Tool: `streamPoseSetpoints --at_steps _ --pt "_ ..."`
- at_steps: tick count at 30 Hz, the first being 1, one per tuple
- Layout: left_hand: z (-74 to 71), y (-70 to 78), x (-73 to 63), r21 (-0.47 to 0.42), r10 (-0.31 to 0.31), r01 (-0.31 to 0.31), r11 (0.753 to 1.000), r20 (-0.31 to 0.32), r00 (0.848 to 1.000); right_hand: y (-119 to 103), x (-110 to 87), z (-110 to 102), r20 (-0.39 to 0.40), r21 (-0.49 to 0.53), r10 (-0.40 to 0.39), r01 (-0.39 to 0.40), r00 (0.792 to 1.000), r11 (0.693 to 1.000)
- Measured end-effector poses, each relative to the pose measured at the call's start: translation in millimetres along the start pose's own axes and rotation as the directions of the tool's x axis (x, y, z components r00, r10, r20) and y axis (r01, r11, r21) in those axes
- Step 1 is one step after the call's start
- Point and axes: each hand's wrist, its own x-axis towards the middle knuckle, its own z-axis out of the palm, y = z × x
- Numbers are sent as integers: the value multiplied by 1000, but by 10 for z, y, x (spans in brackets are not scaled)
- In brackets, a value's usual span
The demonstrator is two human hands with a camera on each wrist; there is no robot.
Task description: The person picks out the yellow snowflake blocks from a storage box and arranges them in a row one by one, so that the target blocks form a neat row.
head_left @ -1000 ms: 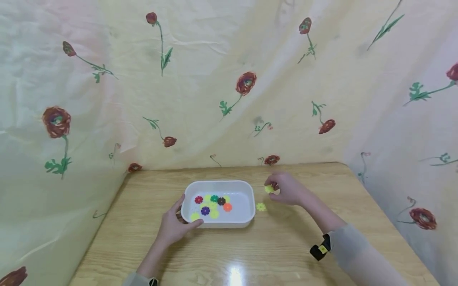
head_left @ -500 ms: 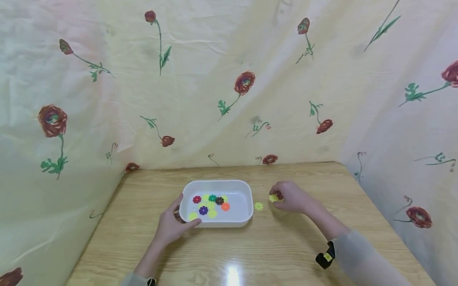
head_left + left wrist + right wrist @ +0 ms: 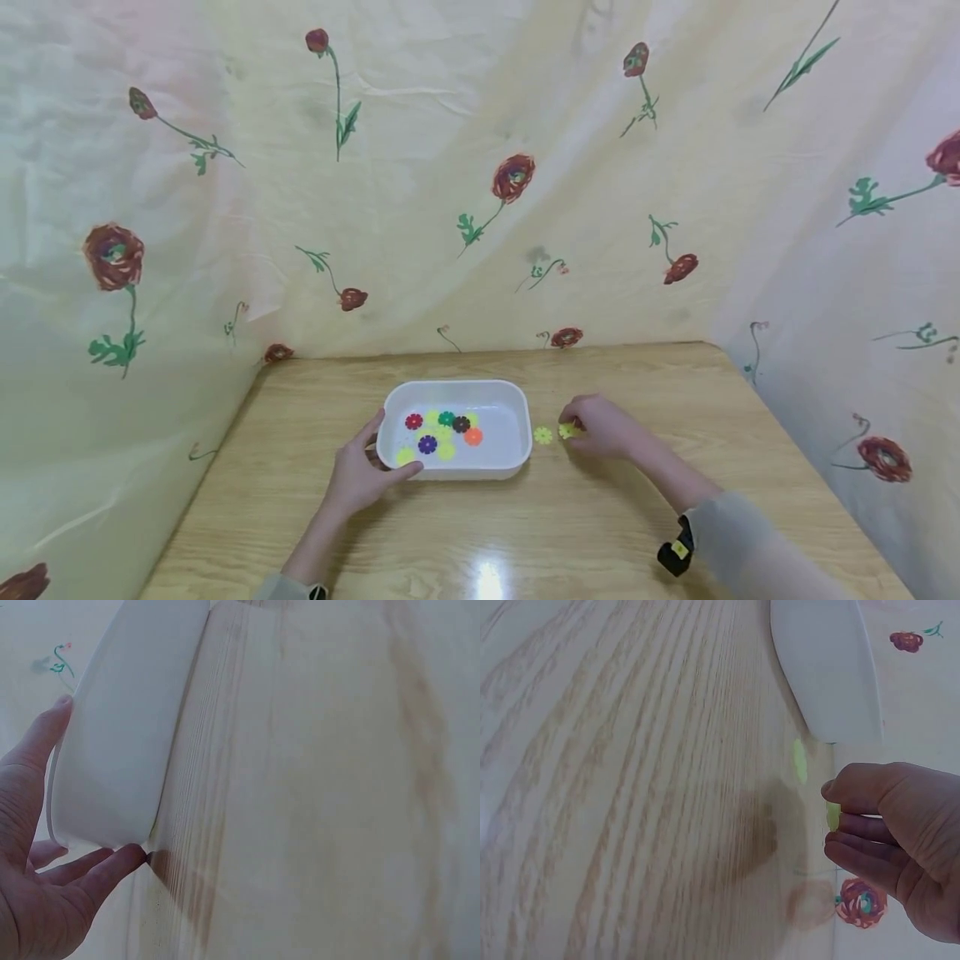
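A white plastic tray (image 3: 468, 474) sits on the wooden table with several flower-shaped plastic discs inside: red, green, dark brown, orange, purple (image 3: 427, 444) and yellow ones. My left hand (image 3: 358, 477) grips its left end, fingers along the short side and thumb at the front rim. Right of the tray, my right hand (image 3: 606, 429) pinches a yellow flower-shaped disc (image 3: 567, 431) between thumb and fingers, low over the table. Between that hand and the tray lies another yellow disc (image 3: 543, 435). In the right wrist view the held disc shows edge-on, partly hidden by the fingers.
Flower-printed cloth (image 3: 420, 192) hangs behind the table (image 3: 420, 542) and along both sides. Dark bands are worn at the wrists, the right one (image 3: 677, 550) with a yellow mark. Light glares off the table near its front.
My right hand has moved nearer the viewer and lower with the yellow disc, ending beside the one on the table. The left hand keeps its grip on the tray.
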Motion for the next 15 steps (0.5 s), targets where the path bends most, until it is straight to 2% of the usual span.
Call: streamPoseSetpoints --at_steps 7,15 --pt "17 3 -12 -14 6 -6 1000 0 1000 -14 12 59 9 -13 30 -30 1000 999" --pt "-1 19 -11 -1 -4 4 1000 -6 1000 15 29 131 -15 -36 -3 3 1000 999"
